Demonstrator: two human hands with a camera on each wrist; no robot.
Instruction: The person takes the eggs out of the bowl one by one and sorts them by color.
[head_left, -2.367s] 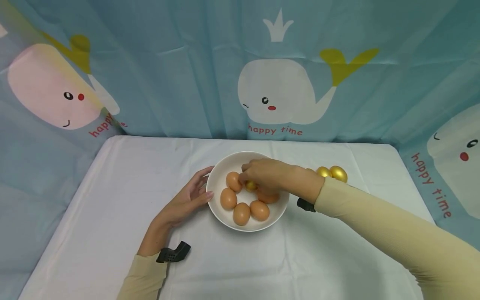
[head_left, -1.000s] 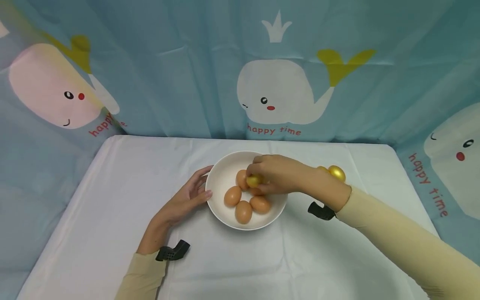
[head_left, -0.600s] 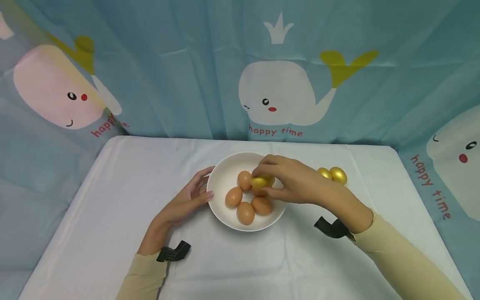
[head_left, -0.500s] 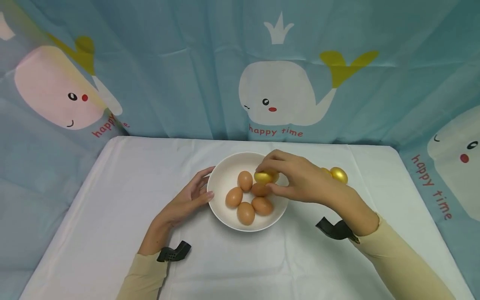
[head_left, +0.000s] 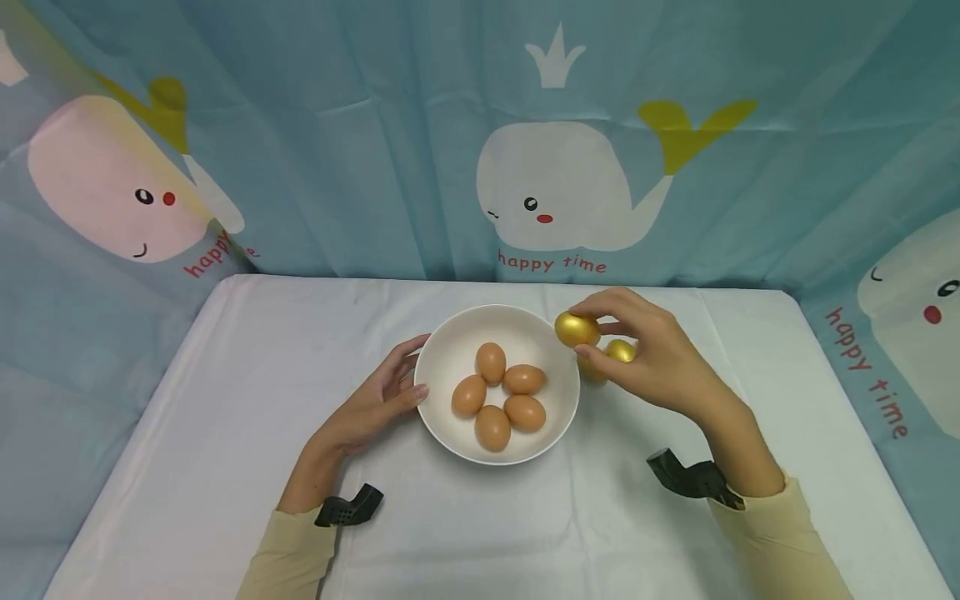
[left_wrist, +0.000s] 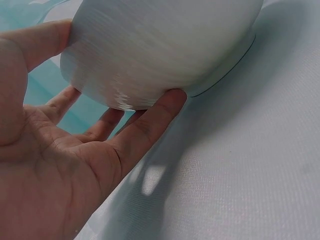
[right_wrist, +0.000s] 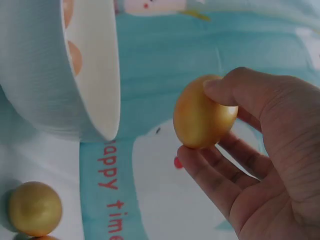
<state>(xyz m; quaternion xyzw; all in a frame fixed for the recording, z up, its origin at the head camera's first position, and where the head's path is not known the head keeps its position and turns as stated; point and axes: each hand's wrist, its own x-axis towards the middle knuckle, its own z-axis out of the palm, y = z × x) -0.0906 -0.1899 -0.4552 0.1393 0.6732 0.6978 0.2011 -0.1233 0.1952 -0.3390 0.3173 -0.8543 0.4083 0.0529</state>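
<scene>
A white bowl [head_left: 551, 433] stands mid-table with several brown eggs [head_left: 492, 427] in a loose ring on its bottom. My left hand [head_left: 375, 398] holds the bowl's left side, thumb at the rim and fingers against the outer wall [left_wrist: 165, 45]. Just off the bowl's right rim, my right hand [head_left: 652, 354] pinches a gold egg [head_left: 576, 329] between thumb and fingertips. The right wrist view shows this gold egg [right_wrist: 200, 115] held clear of the bowl. Beneath the right hand, more gold eggs [head_left: 621, 350] lie on the table, partly covered by it.
A white cloth [head_left: 247, 400] covers the table. Behind it hangs a blue curtain [head_left: 420, 167] printed with whales. In the right wrist view, a gold egg [right_wrist: 35, 209] lies on the cloth near the bowl's base.
My right hand has lifted the gold egg from among the brown eggs and carried it right, past the bowl's rim. Brown eggs shifted slightly inside. The left hand has stayed at the bowl.
</scene>
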